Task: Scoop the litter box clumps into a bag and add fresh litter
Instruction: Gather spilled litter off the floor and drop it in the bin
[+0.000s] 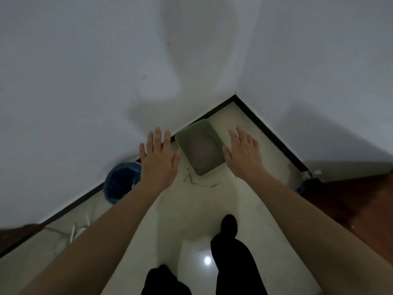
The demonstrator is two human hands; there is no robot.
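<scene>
A pale green litter box (187, 129) sits on the floor in the corner of the room, with grey litter (202, 151) inside it. My left hand (158, 158) is stretched out flat, fingers apart, just left of the box in the view. On the box's other side my right hand (243, 154) is held out the same way, palm down and holding nothing. Both hands are well above the floor. A bin lined with a blue bag (120, 184) stands against the left wall, partly behind my left forearm.
White walls meet at the corner with a black skirting (270, 133). A reddish-brown wooden door or panel (361, 205) stands at the right, with small dark items at its foot. Cables and a white object (78, 231) lie at lower left. My dark-trousered legs (229, 248) are on the shiny tiled floor.
</scene>
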